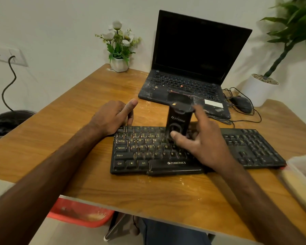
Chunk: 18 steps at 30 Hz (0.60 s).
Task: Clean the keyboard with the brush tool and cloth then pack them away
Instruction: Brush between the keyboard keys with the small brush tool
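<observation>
A black dusty keyboard (148,156) lies across the wooden table (113,190) in front of me. My right hand (203,144) grips a black brush tool (178,121), thumb on its front, and holds it upright on the middle keys. My left hand (113,117) rests at the keyboard's far left corner, fingers curled against its top edge and thumb raised. A pale cloth (302,175) lies at the table's right edge, partly out of view.
An open, dusty black laptop (189,71) stands behind the keyboard. A black mouse (242,103) with tangled cable sits to its right. A white flower pot (119,64) is at the back corner. A red bin (81,213) sits below the table, a potted plant (261,87) at right.
</observation>
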Motion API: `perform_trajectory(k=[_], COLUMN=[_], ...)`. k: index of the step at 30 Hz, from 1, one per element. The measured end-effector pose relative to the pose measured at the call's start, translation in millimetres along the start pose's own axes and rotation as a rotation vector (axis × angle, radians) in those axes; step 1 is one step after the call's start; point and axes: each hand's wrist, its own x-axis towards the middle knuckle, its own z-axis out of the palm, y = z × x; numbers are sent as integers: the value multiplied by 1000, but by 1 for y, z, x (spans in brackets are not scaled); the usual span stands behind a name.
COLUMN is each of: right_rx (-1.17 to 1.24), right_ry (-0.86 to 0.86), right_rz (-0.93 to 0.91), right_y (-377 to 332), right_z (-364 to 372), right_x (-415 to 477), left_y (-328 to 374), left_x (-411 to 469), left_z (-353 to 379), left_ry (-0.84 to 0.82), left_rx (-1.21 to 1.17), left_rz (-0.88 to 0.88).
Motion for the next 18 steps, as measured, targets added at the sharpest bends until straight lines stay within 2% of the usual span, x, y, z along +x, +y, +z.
perform_trajectory(k=[2,4,8,10,12,14,16,18], right_rx=[124,127,-204,-207,-111,-88,-193,-301], right_ry=[-89,-125,58,93,24,-54,-45,13], right_rz=[-34,-53,-6,37,-22,-166,-270,-251], right_y=[-14,-18,6,14,10,0,0,7], right_z=[5,6,-9,-15,-12,-4,-1,-5], right_x=[-15,-20,0,5,-2,-13,-12,-1], left_y=[0,1,2,2,2,3,2,3], left_x=[0,-1,-1,-2,-1,0,0,-1], left_z=[0,0,0,0,0,0,0,0], left_ry=[2,5,4,2,2,5,5,3], left_rx=[6,18,23,25,19,18,21,20], left_rz=[0,2,5,-1,-5,-1,7,9])
